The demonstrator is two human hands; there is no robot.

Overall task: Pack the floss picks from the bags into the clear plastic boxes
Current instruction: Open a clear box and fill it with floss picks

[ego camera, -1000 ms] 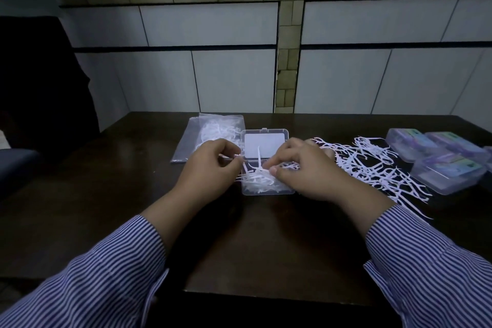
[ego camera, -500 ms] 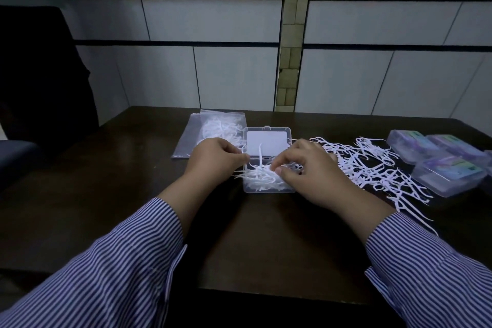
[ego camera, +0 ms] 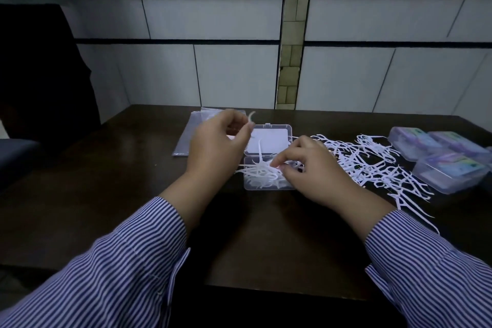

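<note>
Head view showed the left hand [ego camera: 217, 145] had lifted, pinching one floss pick [ego camera: 251, 116]; the right hand [ego camera: 310, 168] pinched picks in the open box [ego camera: 269, 186], so sorting continued.

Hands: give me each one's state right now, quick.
Left hand: raised, pinching one floss pick.
Right hand: fingers curled on the floss picks in the open box.
</note>
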